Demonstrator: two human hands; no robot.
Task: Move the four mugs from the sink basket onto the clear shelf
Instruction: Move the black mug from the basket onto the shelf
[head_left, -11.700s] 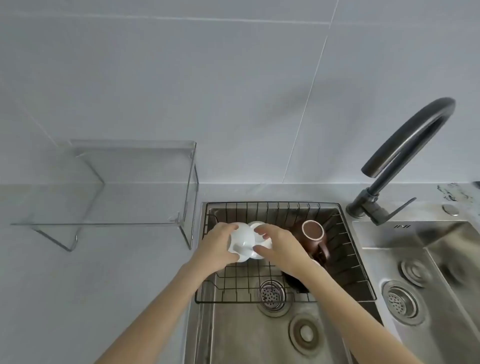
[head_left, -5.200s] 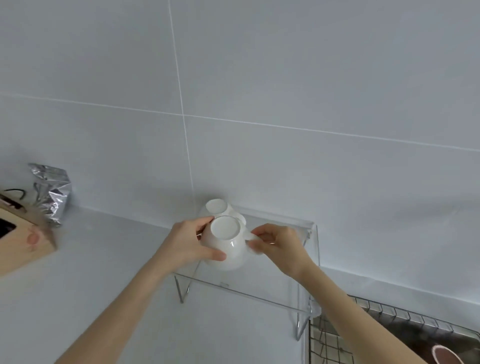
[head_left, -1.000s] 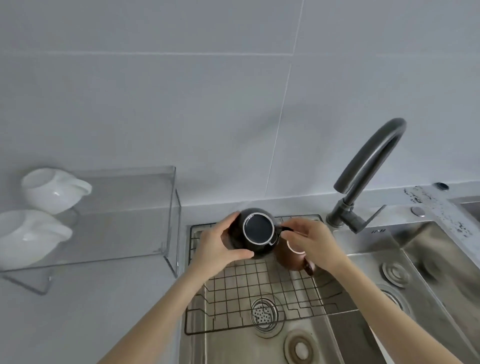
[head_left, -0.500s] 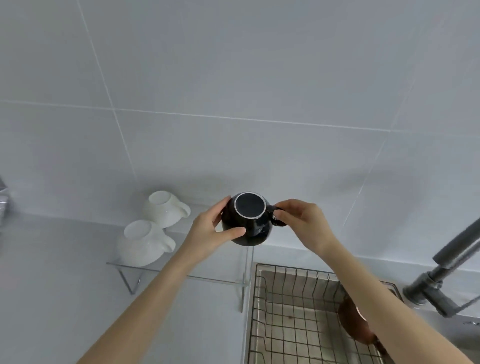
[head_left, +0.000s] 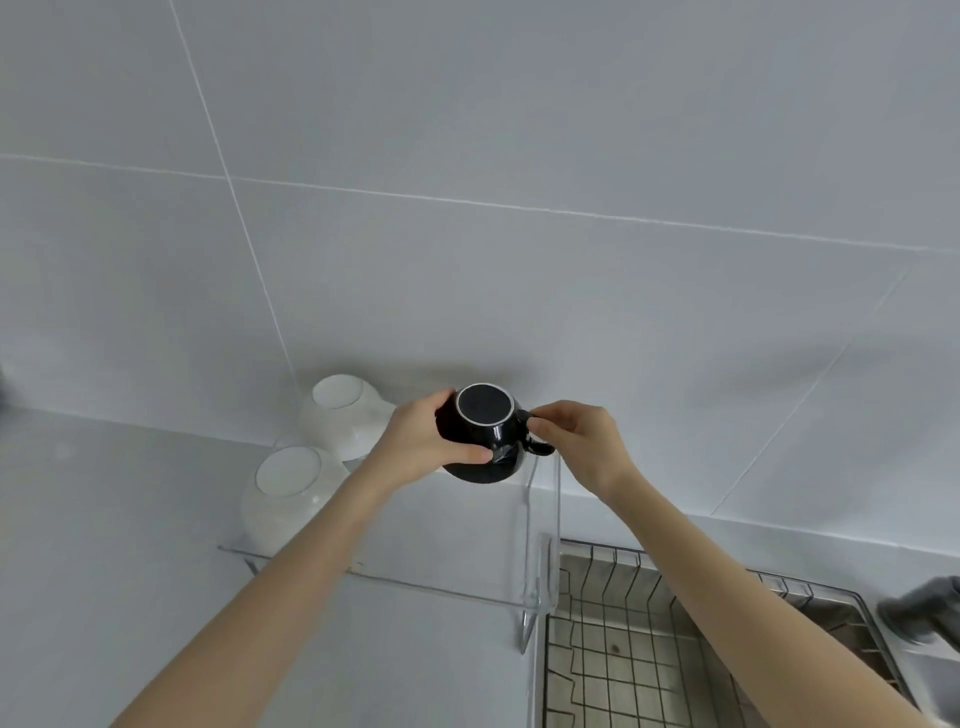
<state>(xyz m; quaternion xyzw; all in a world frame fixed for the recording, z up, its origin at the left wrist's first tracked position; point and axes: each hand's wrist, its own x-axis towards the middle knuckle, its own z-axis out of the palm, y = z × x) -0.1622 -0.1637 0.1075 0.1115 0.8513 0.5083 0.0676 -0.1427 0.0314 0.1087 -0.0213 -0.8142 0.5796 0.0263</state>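
The black mug (head_left: 483, 434), upside down, hangs over the right end of the clear shelf (head_left: 441, 540), near its upright side panel. The left hand (head_left: 423, 441) cups its body; the right hand (head_left: 576, 441) pinches the handle. Two white mugs (head_left: 296, 491) fill the shelf's left; bare room remains between. Half a second ago the mug was short of the shelf.

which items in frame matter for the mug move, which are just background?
In play:
black mug, upside down, held by left hand and right hand
two white mugs, upside down on clear shelf
sink basket

Background:
faucet base
tiled wall
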